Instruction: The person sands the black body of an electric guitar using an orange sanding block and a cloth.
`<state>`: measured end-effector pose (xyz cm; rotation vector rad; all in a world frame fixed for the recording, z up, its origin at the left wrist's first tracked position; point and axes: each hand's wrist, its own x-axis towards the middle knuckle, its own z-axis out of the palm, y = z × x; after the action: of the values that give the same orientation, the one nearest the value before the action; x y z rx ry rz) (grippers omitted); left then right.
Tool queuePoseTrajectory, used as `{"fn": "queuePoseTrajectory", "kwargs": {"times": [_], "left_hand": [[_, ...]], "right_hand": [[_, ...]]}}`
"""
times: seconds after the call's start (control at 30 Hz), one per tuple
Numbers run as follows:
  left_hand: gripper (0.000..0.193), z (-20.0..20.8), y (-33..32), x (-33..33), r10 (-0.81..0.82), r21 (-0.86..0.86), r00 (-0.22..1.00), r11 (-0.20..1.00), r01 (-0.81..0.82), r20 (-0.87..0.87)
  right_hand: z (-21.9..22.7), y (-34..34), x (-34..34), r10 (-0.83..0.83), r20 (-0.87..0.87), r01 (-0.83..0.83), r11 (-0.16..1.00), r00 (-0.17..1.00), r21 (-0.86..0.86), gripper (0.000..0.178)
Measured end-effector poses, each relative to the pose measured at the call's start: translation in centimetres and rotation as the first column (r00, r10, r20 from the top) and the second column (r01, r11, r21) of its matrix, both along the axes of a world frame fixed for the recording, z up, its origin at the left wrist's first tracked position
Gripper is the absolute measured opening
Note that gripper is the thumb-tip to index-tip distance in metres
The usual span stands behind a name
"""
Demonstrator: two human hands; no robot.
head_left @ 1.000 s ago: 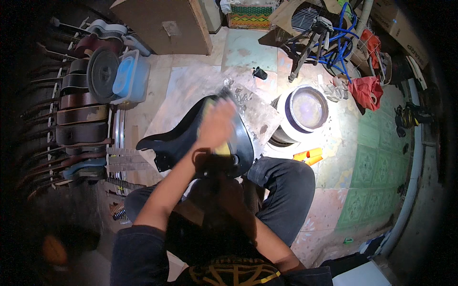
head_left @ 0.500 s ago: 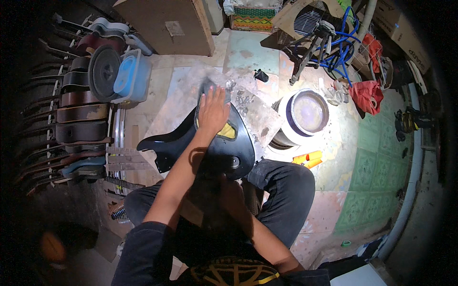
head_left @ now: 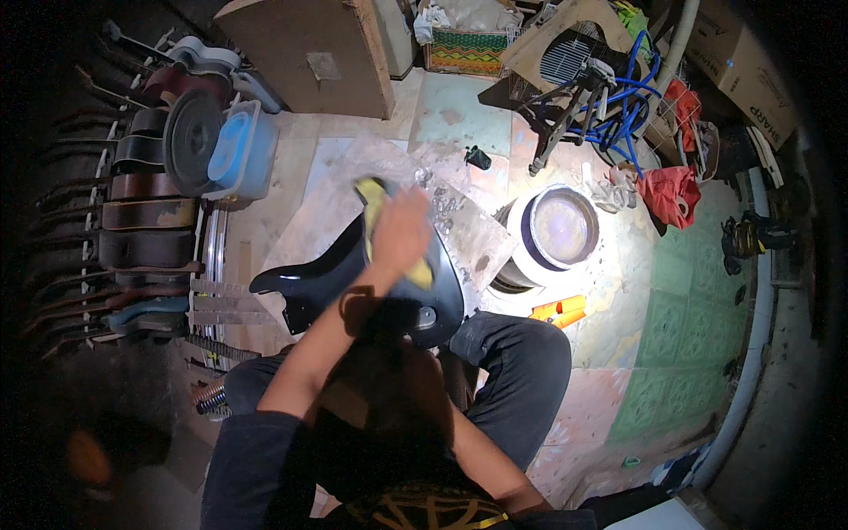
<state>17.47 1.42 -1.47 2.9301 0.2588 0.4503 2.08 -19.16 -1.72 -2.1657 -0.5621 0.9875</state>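
A glossy black curved panel point(head_left: 331, 265), with a pointed end at the left and a round recess near its lower edge, lies in front of me on a stained flat board point(head_left: 291, 216). My left hand point(head_left: 402, 231), smeared by motion, seems to lie flat on a yellow, dark-edged cloth-like piece point(head_left: 373, 208) over the panel's upper part. Yellow shows on both sides of that hand. In deep shadow by the panel's near edge is my right hand point(head_left: 426, 375); its fingers cannot be made out, nor whether they touch the panel.
To the right stand a pale round tub point(head_left: 565, 228) and an orange object point(head_left: 561, 311). A small black object point(head_left: 477, 158) lies beyond the board. Curved panels point(head_left: 150, 214) line a rack at left, beside a clear plastic bin point(head_left: 256, 159). Blue hose point(head_left: 627, 132) hangs at the back right.
My left hand has moved slightly down and right and is now blurred. More of the piece's yellow shows at the hand's left. The whole view has shifted a little.
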Motion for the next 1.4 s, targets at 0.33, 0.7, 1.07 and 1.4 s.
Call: {"fn": "queuePoseTrajectory", "kwargs": {"times": [0.33,0.7,1.07,1.4], "left_hand": [[0.061,0.7,5.4,-2.6,0.128,0.099,0.99,0.987,-0.123,-0.052],[0.036,3.8,-0.8,-6.5,0.078,-0.124,0.827,0.977,-0.175,-0.557],[0.062,5.7,-3.9,-6.2,-0.209,-0.335,0.757,0.942,-0.013,-0.619],[0.054,2.8,-4.9,-5.7,-0.212,-0.107,0.952,0.976,0.192,-0.222]], "right_hand": [[4.3,1.3,-0.4,0.046,0.231,-0.092,0.977,0.972,0.192,0.026],[-0.7,-0.3,-0.4,0.023,0.115,-0.035,0.994,0.993,0.103,0.023],[-3.2,-1.2,-0.9,-0.093,0.304,-0.039,0.915,0.948,0.402,0.016],[-0.5,0.8,-1.1,0.083,0.093,-0.095,0.986,0.992,0.136,0.037]]}}
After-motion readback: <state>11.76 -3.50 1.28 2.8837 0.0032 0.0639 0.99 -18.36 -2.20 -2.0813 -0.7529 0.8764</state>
